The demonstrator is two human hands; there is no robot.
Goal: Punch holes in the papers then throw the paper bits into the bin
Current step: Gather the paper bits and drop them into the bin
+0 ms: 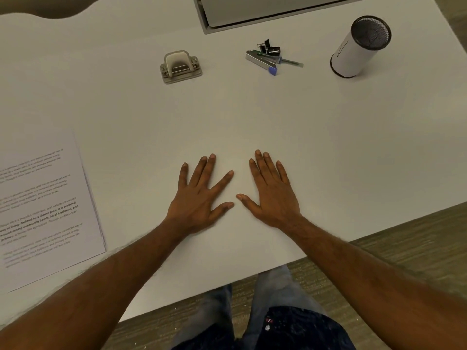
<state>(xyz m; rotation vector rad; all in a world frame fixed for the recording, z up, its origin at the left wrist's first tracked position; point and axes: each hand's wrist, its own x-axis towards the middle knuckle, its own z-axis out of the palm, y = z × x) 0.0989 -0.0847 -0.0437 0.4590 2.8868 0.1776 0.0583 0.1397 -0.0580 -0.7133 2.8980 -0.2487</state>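
Our left hand point(199, 195) and right hand point(273, 195) lie flat and empty; the papers point(43, 205) sit far left, nearest our left hand.

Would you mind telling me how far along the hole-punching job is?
Nothing looks done: the papers lie stacked, apart from the hole punch. Nothing is in hand; the left hand and right hand rest flat and empty. Punching and binning remain.

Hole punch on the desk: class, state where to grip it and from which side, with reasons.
Probably from above, pinching the hole punch across the short ends of its flat base: it sits upright, both ends are free, and the domed lever on top would give if pressed.
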